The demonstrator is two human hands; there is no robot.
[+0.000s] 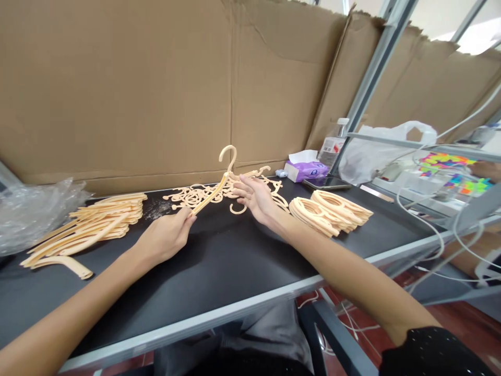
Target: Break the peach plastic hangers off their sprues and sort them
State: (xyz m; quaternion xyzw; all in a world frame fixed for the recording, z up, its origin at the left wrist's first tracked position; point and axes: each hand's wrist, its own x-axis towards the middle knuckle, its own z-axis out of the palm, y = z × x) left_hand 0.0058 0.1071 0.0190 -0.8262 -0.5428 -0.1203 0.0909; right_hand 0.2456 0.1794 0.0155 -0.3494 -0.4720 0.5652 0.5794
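My left hand [166, 235] is closed on the lower end of a cream plastic hanger arm [211, 196], which rises to the right with a hook [228, 156] at its top. Beside the hook's base, my right hand [254, 198] has its fingers spread; part of the hanger lies behind them. Loose hooks [191, 196] are heaped behind both hands. To the left lies a pile of cream hanger arms [104, 219], one curved piece [70, 265] in front of it. Stacked cream pieces with round openings [332, 211] rest right of my right hand.
Clear plastic bags [39, 211] lie at the far left. A purple tissue pack [307, 169], a bottle [332, 149], a phone [326, 183] and a white bag [383, 151] are at the back right. Cardboard [156, 89] stands behind the black table [235, 271]. Cables hang right.
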